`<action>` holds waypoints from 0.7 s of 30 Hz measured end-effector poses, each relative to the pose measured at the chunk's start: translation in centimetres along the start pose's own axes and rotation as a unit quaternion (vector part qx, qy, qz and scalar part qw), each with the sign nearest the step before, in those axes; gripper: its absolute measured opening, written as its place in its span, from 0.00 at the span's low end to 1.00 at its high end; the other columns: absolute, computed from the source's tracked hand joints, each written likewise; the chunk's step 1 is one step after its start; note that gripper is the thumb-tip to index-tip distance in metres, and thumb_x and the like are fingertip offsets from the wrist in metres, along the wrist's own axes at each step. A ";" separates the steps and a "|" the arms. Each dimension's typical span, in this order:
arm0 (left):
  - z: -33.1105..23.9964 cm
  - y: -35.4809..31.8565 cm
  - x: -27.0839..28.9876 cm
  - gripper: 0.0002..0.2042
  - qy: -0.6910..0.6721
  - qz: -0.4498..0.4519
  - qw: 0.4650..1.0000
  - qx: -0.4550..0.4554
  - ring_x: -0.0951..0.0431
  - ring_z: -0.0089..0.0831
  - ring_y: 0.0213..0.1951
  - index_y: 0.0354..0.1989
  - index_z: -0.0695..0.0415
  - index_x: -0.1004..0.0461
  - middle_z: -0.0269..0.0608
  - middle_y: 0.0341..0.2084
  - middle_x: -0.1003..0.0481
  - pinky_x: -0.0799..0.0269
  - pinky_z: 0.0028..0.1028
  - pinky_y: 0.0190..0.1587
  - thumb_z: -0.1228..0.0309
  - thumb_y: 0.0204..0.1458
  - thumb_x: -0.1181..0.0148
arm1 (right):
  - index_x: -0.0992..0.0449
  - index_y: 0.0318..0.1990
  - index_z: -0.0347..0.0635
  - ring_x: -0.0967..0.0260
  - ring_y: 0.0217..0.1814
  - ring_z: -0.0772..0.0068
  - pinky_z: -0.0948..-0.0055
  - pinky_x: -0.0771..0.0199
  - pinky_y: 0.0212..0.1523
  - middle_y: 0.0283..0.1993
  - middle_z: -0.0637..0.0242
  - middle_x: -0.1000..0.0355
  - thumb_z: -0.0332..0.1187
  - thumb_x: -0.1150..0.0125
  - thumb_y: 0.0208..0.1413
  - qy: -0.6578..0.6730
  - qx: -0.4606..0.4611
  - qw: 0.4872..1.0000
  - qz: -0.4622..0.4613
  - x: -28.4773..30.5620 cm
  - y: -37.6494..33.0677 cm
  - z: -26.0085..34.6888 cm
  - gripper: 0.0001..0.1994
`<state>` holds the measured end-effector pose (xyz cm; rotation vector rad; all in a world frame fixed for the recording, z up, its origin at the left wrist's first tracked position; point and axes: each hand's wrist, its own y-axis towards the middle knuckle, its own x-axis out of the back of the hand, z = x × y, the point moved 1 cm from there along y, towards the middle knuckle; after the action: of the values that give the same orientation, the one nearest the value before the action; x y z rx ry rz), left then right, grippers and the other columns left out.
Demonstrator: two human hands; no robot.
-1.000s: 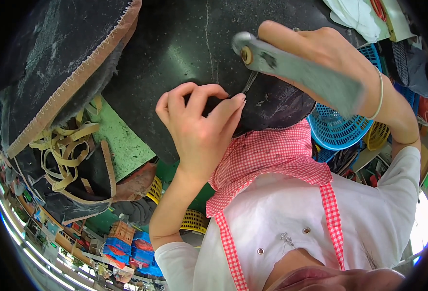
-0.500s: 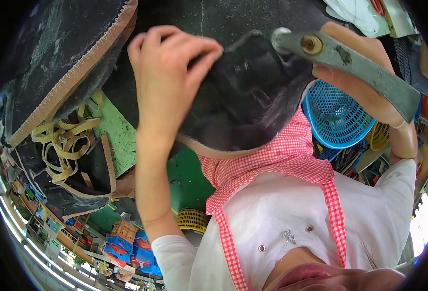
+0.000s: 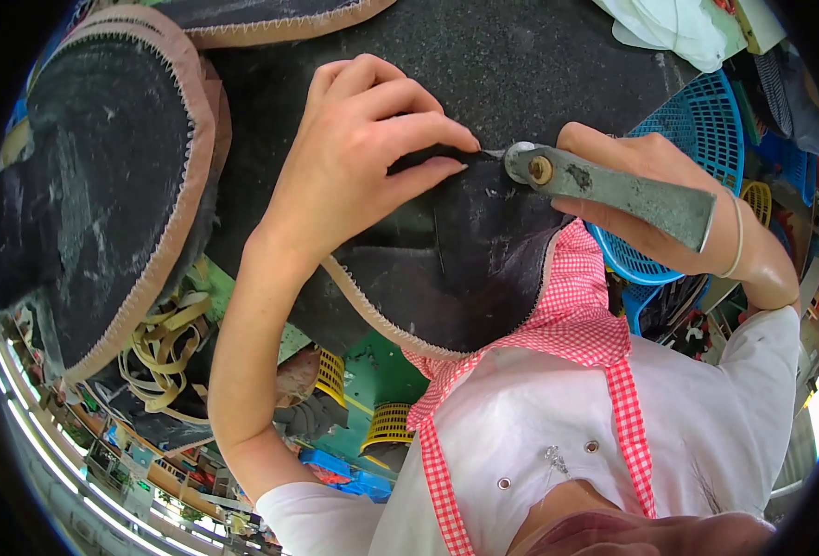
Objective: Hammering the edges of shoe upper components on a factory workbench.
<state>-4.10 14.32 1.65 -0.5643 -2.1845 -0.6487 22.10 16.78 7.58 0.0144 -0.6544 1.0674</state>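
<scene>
A black sheet piece with a tan, zigzag-stitched rim lies partly on the dark work surface and over my apron. My left hand is closed in a pinch, thumb and forefinger on the thin edge of a black flap on this piece. My right hand is wrapped round the handle of a hammer. Its grey metal head has a wooden handle end showing through it. The round striking face rests on or just over the flap beside my left fingertips; most of the handle is hidden under the head.
More black pieces with tan stitched rims lie at the left. Below them hang tan strips. A blue plastic basket stands at the right, near white cloth. Yellow baskets sit on the green floor.
Both hands have come lower in the view, and the left has shifted right, closer to the hammer head. The black piece shows flatter, and the view of the surroundings has shifted.
</scene>
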 end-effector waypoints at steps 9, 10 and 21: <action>-0.8 0.4 0.3 0.03 0.130 0.002 0.987 -0.091 0.26 0.32 0.46 0.26 0.46 0.21 0.27 0.29 0.27 0.34 0.39 0.56 0.68 0.40 0.35 | 0.26 0.47 0.33 0.28 0.35 0.56 0.64 0.30 0.34 0.41 0.56 0.30 0.23 0.37 0.60 -0.077 0.075 0.994 0.012 0.5 1.5 0.6 0.09; -1.2 0.1 -0.1 0.03 0.151 -0.016 0.984 -0.097 0.26 0.32 0.46 0.26 0.45 0.22 0.27 0.30 0.27 0.34 0.40 0.56 0.68 0.41 0.36 | 0.27 0.47 0.34 0.29 0.33 0.53 0.63 0.30 0.33 0.39 0.55 0.30 0.24 0.37 0.60 -0.139 0.148 0.978 -0.056 0.6 1.9 0.1 0.09; -1.3 -1.8 0.1 0.08 0.133 -0.061 0.989 -0.007 0.26 0.34 0.46 0.27 0.45 0.18 0.25 0.33 0.25 0.35 0.42 0.52 0.68 0.36 0.27 | 0.33 0.46 0.35 0.31 0.30 0.44 0.58 0.33 0.28 0.30 0.53 0.36 0.26 0.39 0.61 -0.133 0.088 0.987 -0.027 0.3 3.0 0.5 0.10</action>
<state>-4.50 12.18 2.03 -0.3316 -1.9746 -0.7602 19.47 18.40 7.29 0.3306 -0.7934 1.0776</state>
